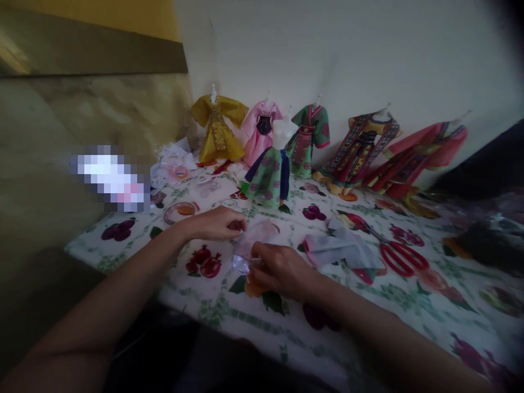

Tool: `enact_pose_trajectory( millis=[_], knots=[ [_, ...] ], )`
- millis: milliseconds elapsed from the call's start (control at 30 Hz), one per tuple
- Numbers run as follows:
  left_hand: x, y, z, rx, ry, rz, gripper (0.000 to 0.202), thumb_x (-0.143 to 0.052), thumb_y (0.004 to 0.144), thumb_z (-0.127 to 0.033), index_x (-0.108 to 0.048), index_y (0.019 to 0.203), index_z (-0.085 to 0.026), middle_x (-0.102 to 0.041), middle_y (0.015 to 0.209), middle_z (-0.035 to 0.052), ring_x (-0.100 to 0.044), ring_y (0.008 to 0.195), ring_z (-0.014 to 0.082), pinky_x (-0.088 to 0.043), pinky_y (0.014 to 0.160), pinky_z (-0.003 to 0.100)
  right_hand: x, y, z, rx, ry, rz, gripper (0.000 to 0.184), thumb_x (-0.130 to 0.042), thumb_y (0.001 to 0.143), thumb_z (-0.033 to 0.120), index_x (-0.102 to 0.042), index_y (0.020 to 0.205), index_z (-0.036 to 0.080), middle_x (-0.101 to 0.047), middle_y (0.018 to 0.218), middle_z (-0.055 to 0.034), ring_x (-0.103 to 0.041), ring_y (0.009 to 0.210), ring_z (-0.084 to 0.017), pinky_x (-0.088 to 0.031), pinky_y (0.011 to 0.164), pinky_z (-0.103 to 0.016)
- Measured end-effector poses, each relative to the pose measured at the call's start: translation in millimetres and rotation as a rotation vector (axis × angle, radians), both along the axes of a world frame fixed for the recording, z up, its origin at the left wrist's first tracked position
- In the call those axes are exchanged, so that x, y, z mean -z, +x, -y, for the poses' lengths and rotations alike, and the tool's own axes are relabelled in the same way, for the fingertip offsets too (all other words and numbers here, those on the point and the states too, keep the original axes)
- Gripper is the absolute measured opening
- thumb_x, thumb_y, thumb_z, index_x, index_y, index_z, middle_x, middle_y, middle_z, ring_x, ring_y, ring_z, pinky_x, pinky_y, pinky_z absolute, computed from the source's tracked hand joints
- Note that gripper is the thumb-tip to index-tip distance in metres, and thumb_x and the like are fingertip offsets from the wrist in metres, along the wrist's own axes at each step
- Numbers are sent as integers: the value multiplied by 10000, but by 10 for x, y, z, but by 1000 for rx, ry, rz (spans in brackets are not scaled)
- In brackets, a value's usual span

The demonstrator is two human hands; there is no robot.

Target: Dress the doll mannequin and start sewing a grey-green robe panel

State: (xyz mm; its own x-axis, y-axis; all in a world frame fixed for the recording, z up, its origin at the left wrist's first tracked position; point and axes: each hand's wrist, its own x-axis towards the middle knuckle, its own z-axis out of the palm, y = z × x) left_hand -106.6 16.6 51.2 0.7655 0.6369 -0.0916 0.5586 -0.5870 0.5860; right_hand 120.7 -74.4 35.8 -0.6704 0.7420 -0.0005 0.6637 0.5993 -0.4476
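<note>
**What does the view show overall?**
A pale wall (368,54) rises behind a worktop (360,333) covered by a fruit-print cloth (254,333).

**What stands along the wall?**
Six miniature costumes in a row: yellow (218,131), pink (260,131), green with red trim (309,139), dark patterned (358,153) and coral (417,155). A green floral dress on a white dress form (270,177) stands just in front.

**What lies nearest the hands?**
Folded pale blue fabric (339,245) lies just to the right, touching red-handled scissors (403,259). A round clear dish with an orange centre (179,213) sits well to the left.

**What is in the hands?**
A sheer pale fabric piece (256,243) is held above the cloth, between them, with an orange fabric scrap (254,286) below it. The right hand (278,270) pinches the sheer piece. The left hand (216,225) is curled at its upper edge; whether it grips cannot be told.
</note>
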Motion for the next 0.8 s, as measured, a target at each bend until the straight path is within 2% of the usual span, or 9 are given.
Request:
enact_pose_trajectory(
  millis=[100,233,367,500,567,667,733,800],
  knots=[
    [1,15,17,12,-7,-3,156,-557,804,-191,-673,907,-189,-677,857,10,-598,749,148,-418,691,246,113,-34,-9,38,80,49,149,-480,927,275,-554,1001,168,-675,870,-65,-604,764,-192,-332,626,-283],
    [25,15,17,47,-30,-12,167,-557,817,-189,-687,922,-189,-694,901,18,-620,791,157,-429,720,247,203,-51,-32,56,105,90,163,-458,937,250,-580,994,157,-702,920,-91,-629,792,-202,-345,641,-289],
    [96,23,-1,89,-34,-37,218,-563,811,-158,-728,951,-183,-727,936,43,-652,861,185,-442,777,262,170,-34,-36,61,82,93,163,-463,946,245,-591,1001,159,-709,946,-93,-641,825,-202,-359,660,-286],
    [133,31,3,110,5,-34,212,-565,824,-161,-730,957,-178,-733,948,58,-647,906,205,-438,814,283,105,4,31,77,47,43,161,-462,971,295,-568,968,174,-699,884,-71,-650,788,-199,-358,644,-282],
    [95,12,26,106,26,-34,186,-575,825,-176,-715,948,-175,-714,942,58,-637,900,200,-436,812,281,87,26,72,81,32,25,184,-448,988,334,-546,951,184,-691,840,-58,-642,732,-193,-341,617,-283],
    [-37,-70,80,61,17,-44,134,-564,840,-205,-677,907,-176,-678,928,44,-618,849,180,-430,765,267,63,63,93,45,1,21,238,-386,1019,341,-508,869,201,-655,759,-34,-589,630,-164,-306,572,-283],
    [-146,-168,108,-27,12,-91,114,-552,839,-213,-652,888,-189,-664,899,28,-600,789,166,-409,699,256,39,102,66,10,-14,31,247,-361,1022,293,-495,833,206,-629,756,-29,-560,612,-152,-307,569,-285],
    [-241,-294,114,-173,80,-205,92,-550,822,-227,-636,833,-196,-643,816,20,-575,742,173,-367,642,265,7,158,11,0,-29,51,261,-352,1021,259,-493,808,204,-608,779,-35,-552,630,-147,-333,587,-286]
  ],
)
